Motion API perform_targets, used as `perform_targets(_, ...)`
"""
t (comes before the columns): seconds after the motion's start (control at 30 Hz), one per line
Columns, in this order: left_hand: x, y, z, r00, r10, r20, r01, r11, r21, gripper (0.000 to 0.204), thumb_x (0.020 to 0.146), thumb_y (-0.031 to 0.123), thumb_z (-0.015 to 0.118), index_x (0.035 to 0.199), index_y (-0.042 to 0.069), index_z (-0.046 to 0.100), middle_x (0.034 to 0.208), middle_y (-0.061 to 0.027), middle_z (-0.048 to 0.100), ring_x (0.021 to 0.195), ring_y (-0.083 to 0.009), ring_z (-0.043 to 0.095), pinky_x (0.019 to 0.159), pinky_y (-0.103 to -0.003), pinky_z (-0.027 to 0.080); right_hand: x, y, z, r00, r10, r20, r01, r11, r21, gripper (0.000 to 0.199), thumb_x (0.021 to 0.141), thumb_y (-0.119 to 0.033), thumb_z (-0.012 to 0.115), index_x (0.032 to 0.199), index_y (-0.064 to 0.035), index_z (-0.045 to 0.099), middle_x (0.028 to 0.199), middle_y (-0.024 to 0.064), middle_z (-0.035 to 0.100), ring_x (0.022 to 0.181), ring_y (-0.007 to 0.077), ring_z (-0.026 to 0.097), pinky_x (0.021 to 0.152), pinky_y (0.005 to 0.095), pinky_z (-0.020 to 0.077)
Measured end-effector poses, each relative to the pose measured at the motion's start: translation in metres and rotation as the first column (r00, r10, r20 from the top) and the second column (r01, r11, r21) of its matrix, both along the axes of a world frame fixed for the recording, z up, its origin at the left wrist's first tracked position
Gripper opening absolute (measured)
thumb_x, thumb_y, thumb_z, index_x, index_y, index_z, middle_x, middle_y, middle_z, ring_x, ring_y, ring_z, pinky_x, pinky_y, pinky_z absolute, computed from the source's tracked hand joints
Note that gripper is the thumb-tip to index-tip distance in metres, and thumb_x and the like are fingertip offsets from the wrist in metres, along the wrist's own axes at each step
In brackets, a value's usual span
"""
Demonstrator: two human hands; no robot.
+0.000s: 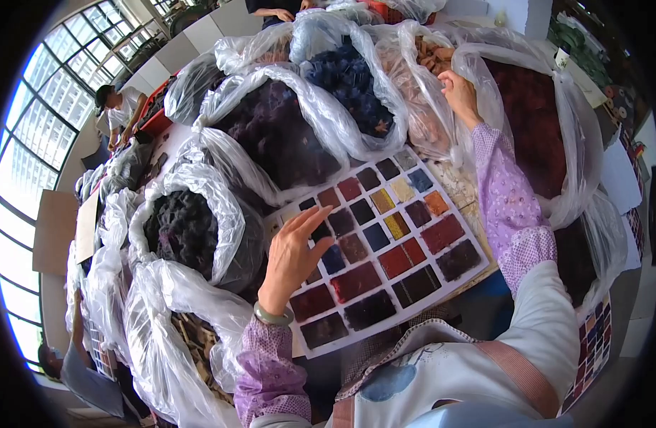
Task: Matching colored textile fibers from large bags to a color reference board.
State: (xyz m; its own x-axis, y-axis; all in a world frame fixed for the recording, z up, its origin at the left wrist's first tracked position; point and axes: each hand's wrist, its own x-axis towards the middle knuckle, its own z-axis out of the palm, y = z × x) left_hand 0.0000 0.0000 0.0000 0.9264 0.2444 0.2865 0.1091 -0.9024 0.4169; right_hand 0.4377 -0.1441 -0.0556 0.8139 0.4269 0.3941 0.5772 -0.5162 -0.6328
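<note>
Head view: the left hand (294,253) lay flat, fingers spread, on the swatch board (385,239), which sat on the table amid plastic bags of dark fibre. The right hand (458,91) reached forward, fingers curled on the rim of a bag (431,118) of tan fibre, beyond the board.

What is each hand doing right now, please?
Left hand: open, fingers spread on the colour sample board.
Right hand: reaching into a clear plastic bag; grip cannot be told.
</note>
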Motion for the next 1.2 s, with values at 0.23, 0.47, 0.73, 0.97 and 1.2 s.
perform_targets(0.23, 0.182, 0.059, -0.02, 0.974, -0.011, 0.226, -0.006, 0.997, 0.072, 0.019, 0.076, 0.01, 0.056, 0.093, 0.011, 0.065, 0.075, -0.0157, 0.062, 0.066, -0.0301, 0.061, 0.061, -0.035, 0.048, 0.059, 0.01, -0.016, 0.898, -0.06, 0.437, 0.267, 0.862, -0.43, 0.026, 0.078, -0.006, 0.049, 0.103, -0.0107, 0.05, 0.094, 0.0131, 0.053, 0.085, 0.0328, 0.058, 0.069, 0.0434, 0.0463)
perform_targets(0.47, 0.325, 0.115, -0.037, 0.913, 0.187, 0.362, -0.303, 0.905, 0.297, 0.017, 0.076, 0.021, 0.057, 0.089, 0.012, 0.061, 0.077, -0.0106, 0.063, 0.077, -0.0279, 0.059, 0.063, -0.04, 0.047, 0.06, -0.011, -0.007, 0.886, 0.191, 0.423, -0.056, 0.948, -0.312, 0.026, 0.079, -0.019, 0.056, 0.101, -0.008, 0.048, 0.08, 0.0187, 0.06, 0.076, 0.0383, 0.057, 0.064, 0.0446, 0.0447)
perform_targets(0.73, 0.373, 0.152, -0.064, 0.88, 0.413, 0.233, -0.474, 0.745, 0.47, 0.032, 0.069, 0.02, 0.052, 0.099, 0.018, 0.062, 0.081, -0.0105, 0.064, 0.086, -0.0262, 0.057, 0.074, -0.038, 0.043, 0.032, -0.018, 0.008, 0.924, 0.33, 0.194, -0.207, 0.857, -0.471, 0.027, 0.073, -0.025, 0.061, 0.087, -0.0039, 0.051, 0.078, 0.0154, 0.061, 0.074, 0.0337, 0.06, 0.063, 0.0436, 0.0466)
perform_targets(0.97, 0.364, 0.146, -0.02, 0.86, 0.41, 0.304, -0.459, 0.881, 0.111, 0.04, 0.068, 0.021, 0.054, 0.107, 0.018, 0.058, 0.086, -0.011, 0.064, 0.079, -0.0288, 0.06, 0.071, -0.042, 0.045, 0.031, -0.03, 0.004, 0.767, 0.46, 0.448, -0.203, 0.836, -0.51, 0.014, 0.076, -0.015, 0.052, 0.087, -0.007, 0.049, 0.071, 0.01, 0.055, 0.057, 0.0281, 0.057, 0.049, 0.0397, 0.0428)
perform_targets(1.2, 0.309, 0.136, 0.008, 0.879, 0.371, 0.299, -0.345, 0.929, -0.137, 0.037, 0.07, 0.017, 0.052, 0.105, 0.012, 0.06, 0.069, -0.0139, 0.062, 0.054, -0.023, 0.062, 0.056, -0.032, 0.048, 0.022, -0.033, 0.029, 0.897, 0.183, 0.402, -0.039, 0.939, -0.341, 0.022, 0.084, -0.025, 0.048, 0.105, -0.016, 0.047, 0.072, 0.0146, 0.06, 0.064, 0.0336, 0.059, 0.053, 0.0428, 0.0457)
